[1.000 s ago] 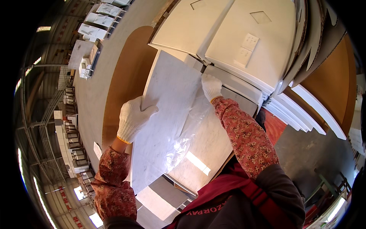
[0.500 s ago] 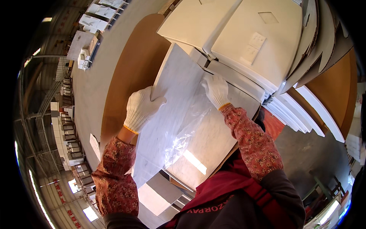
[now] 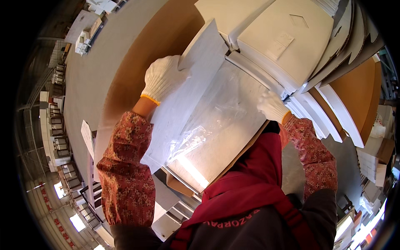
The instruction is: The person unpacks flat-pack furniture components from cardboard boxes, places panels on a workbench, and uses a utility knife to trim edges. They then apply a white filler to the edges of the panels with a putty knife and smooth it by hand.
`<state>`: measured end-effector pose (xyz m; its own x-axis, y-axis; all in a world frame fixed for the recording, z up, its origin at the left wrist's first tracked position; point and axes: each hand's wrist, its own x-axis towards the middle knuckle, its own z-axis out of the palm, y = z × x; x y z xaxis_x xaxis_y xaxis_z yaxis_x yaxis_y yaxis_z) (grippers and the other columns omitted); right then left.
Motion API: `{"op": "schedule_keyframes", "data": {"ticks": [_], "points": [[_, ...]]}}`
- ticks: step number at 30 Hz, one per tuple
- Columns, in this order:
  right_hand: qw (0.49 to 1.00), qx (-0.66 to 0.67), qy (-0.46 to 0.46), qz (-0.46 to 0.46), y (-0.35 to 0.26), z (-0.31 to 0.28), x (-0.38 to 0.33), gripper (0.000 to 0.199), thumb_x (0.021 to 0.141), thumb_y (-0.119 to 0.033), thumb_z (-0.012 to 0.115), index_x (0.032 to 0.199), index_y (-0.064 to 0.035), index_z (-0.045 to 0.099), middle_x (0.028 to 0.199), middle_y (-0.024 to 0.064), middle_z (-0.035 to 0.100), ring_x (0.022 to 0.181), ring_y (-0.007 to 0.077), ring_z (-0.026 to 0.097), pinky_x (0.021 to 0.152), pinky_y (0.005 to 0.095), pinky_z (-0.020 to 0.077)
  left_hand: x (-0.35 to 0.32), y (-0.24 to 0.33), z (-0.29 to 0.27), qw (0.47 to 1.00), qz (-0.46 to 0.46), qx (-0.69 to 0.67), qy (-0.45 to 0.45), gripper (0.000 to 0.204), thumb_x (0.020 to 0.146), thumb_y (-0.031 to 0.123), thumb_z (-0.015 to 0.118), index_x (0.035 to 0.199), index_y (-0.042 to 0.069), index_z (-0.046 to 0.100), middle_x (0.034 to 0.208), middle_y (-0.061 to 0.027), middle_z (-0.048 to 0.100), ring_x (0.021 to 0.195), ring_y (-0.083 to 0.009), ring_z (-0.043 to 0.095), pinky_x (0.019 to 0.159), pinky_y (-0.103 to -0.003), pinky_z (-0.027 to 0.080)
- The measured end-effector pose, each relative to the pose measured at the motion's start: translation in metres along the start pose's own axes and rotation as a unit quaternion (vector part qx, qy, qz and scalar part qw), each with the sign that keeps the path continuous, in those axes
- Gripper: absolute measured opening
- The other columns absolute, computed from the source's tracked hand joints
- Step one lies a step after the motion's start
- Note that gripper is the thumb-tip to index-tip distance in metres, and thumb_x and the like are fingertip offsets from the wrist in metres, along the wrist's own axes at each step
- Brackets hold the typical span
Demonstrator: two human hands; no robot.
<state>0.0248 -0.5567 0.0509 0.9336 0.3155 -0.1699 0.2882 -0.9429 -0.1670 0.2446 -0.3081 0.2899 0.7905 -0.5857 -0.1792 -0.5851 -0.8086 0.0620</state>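
My left hand (image 3: 164, 79), in a white knit glove, grips the left edge of a tilted marbled white panel (image 3: 187, 83), thumb over its face. Beneath and right of it lies another marbled panel (image 3: 196, 166), with a bright light streak reflected at its near end. Clear plastic film (image 3: 227, 93), wrinkled and shiny, spreads from under the tilted panel across the lower one. At the lower panel's right edge my gloved right hand (image 3: 273, 107) is closed where the film reaches it; its fingertips are slightly blurred.
Large cream-white boxed panels (image 3: 287, 41) stand beyond the far end. Brown cardboard sheets (image 3: 346, 46) and stacked white boards (image 3: 318, 110) are at the right. A brown curved board (image 3: 141, 54) lies behind my left hand. Cardboard (image 3: 177, 183) shows under the panel's near corner.
My right hand has moved right from the panel's middle to its right edge, and the film has spread that way. My left hand still holds the tilted panel. The view has shifted.
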Motion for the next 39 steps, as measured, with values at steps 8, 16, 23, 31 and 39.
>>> {"op": "schedule_keyframes", "data": {"ticks": [8, 16, 23, 31, 39], "points": [[0.931, 0.236, 0.227, -0.164, -0.181, -0.031, 0.090, 0.054, 0.086, -0.040, 0.074, 0.132, -0.0163, 0.059, 0.128, 0.0105, 0.059, 0.109, 0.0265, 0.059, 0.097, 0.0497, 0.0466, 0.001, 0.007, 0.009, 0.999, 0.041, -0.003, 0.010, 0.042, 0.076, 0.037, 0.067, 0.108, 0.011, 0.073, 0.095, -0.0151, 0.072, 0.091, -0.0350, 0.069, 0.079, -0.046, 0.055], [0.961, 0.029, 0.266, 0.066, -0.089, 0.032, 0.057, 0.027, 0.089, -0.039, 0.068, 0.104, -0.0167, 0.064, 0.127, 0.0068, 0.058, 0.122, 0.0319, 0.051, 0.097, 0.0504, 0.0399, -0.001, 0.000, 0.013, 0.999, 0.034, 0.002, 0.008, 0.046, 0.076, 0.040, 0.068, 0.111, 0.010, 0.073, 0.099, -0.0144, 0.072, 0.096, -0.0349, 0.068, 0.082, -0.046, 0.054], [0.902, -0.053, 0.347, 0.251, -0.072, 0.026, -0.007, 0.029, 0.086, -0.027, 0.069, 0.109, -0.0111, 0.065, 0.125, 0.0112, 0.061, 0.117, 0.0329, 0.055, 0.098, 0.0490, 0.0418, 0.004, -0.020, 0.012, 0.998, 0.038, -0.030, 0.040, 0.045, 0.077, 0.042, 0.067, 0.109, 0.010, 0.074, 0.102, -0.0147, 0.072, 0.097, -0.0359, 0.068, 0.084, -0.046, 0.054], [0.921, 0.258, 0.291, 0.014, -0.245, 0.043, 0.097, 0.050, 0.091, -0.032, 0.069, 0.131, -0.0052, 0.057, 0.125, 0.0146, 0.065, 0.119, 0.0318, 0.058, 0.099, 0.0459, 0.0454, 0.028, -0.025, 0.032, 0.993, 0.052, -0.016, 0.105, 0.030, 0.087, 0.033, 0.060, 0.098, 0.010, 0.076, 0.098, -0.0163, 0.074, 0.092, -0.0387, 0.071, 0.077, -0.048, 0.057], [0.944, 0.206, -0.076, -0.247, -0.317, 0.090, 0.078, 0.029, 0.085, -0.015, 0.063, 0.111, -0.0025, 0.068, 0.103, 0.0185, 0.068, 0.095, 0.0338, 0.064, 0.080, 0.0439, 0.0525, 0.026, -0.023, 0.030, 0.988, 0.054, -0.056, 0.135, 0.037, 0.092, 0.031, 0.053, 0.094, 0.003, 0.077, 0.099, -0.0237, 0.073, 0.094, -0.0418, 0.071, 0.084, -0.051, 0.056]]}}
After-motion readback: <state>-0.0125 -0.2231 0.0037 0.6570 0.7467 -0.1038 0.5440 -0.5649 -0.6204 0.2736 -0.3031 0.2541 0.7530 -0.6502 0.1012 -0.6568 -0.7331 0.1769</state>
